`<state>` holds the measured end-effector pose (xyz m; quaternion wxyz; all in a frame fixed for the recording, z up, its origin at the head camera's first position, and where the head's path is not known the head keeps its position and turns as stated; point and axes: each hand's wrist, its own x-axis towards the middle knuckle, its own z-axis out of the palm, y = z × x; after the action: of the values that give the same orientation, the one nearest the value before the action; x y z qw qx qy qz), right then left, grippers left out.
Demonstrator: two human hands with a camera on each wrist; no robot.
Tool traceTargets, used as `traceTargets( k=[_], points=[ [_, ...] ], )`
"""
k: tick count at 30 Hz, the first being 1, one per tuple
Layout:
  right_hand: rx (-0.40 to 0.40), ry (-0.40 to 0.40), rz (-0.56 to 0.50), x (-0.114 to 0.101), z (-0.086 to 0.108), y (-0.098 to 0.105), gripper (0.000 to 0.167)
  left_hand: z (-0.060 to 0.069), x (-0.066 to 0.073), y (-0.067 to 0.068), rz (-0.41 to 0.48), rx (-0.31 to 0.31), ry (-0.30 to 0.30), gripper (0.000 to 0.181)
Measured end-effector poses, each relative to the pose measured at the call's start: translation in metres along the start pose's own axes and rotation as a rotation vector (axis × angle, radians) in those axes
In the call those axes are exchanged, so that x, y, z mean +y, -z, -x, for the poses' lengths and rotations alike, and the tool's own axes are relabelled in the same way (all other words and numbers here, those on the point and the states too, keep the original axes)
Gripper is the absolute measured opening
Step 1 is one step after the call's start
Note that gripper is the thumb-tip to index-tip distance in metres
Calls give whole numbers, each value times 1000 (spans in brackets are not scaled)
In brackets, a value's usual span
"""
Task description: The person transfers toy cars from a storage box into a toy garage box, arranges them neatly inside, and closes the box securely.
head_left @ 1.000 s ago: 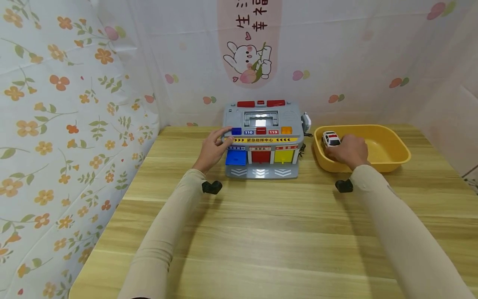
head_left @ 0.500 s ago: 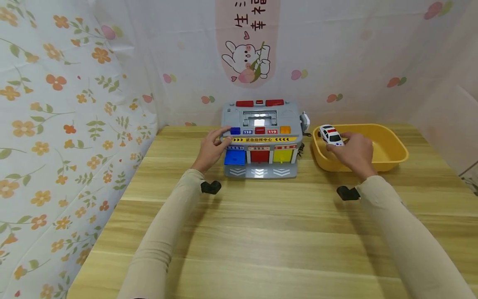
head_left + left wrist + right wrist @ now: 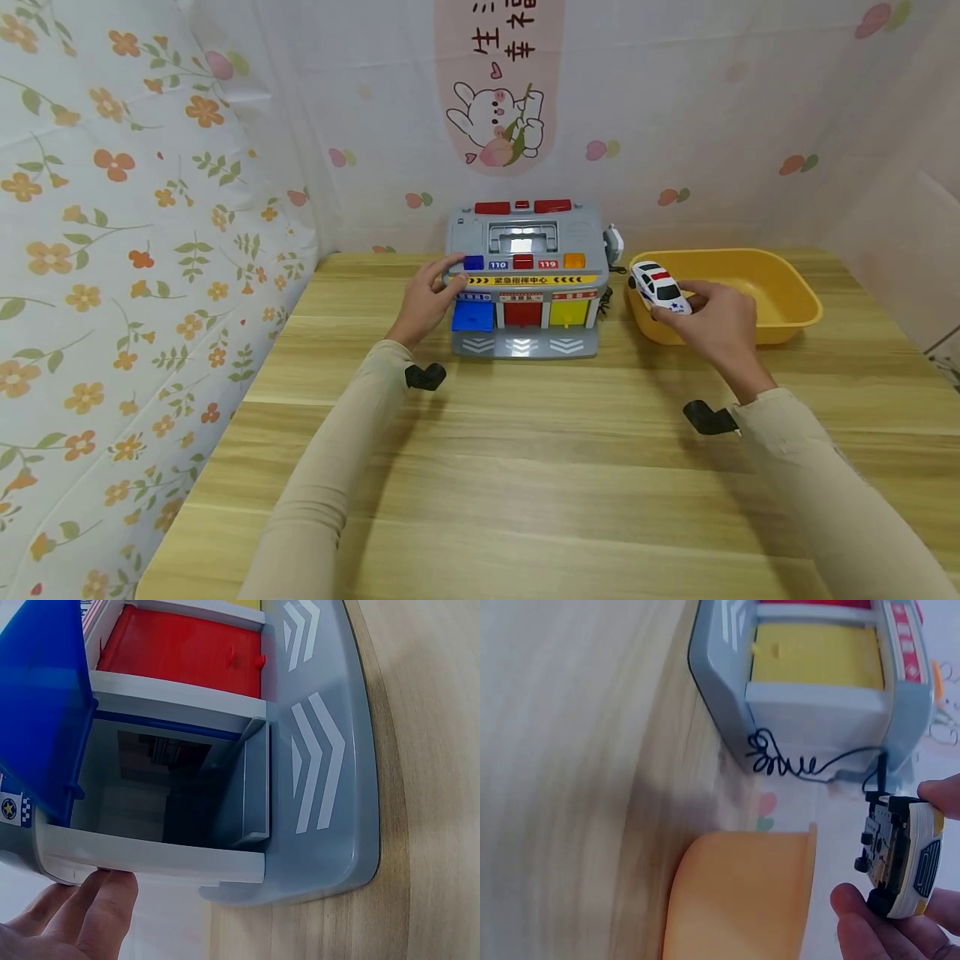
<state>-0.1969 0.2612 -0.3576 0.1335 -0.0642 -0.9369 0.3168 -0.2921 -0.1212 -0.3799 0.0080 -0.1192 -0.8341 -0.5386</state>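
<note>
Between its thumb and fingers, my right hand (image 3: 722, 323) pinches a white toy police car (image 3: 661, 288) with a red roof bar, above the left end of a yellow bin (image 3: 780, 327). In the right wrist view the dark underside of the car (image 3: 889, 851) shows. My left hand (image 3: 424, 303) rests on the left side of a grey toy emergency station (image 3: 525, 343), near its blue light. Several fingertips touch the station's side wall in the left wrist view. The station's blue door (image 3: 49, 705) is raised over a hollow bay; the red door (image 3: 180, 652) and yellow door (image 3: 817, 656) are down.
A black coiled cord (image 3: 780, 761) hangs at the station's right side, by a white-grey attached piece (image 3: 614, 245). Bin and station stand near the back of the wooden table (image 3: 540, 467), in front of a patterned cloth (image 3: 375, 108).
My right hand has lifted the toy police car up out of the yellow bin, then drawn it slightly back toward me. The left hand stays at the station.
</note>
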Motion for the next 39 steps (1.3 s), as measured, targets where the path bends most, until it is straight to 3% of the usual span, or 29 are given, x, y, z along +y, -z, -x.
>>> traceTargets(
  k=[9, 21, 39],
  points=[
    [13, 69, 24, -7, 20, -2, 60, 1, 1, 0, 13, 5, -1, 45],
    [48, 152, 33, -9, 40, -25, 57, -1, 0, -1, -4, 12, -12, 45],
    [-85, 137, 41, -19, 48, -45, 53, 1, 0, -1, 12, 10, -4, 44]
  ],
)
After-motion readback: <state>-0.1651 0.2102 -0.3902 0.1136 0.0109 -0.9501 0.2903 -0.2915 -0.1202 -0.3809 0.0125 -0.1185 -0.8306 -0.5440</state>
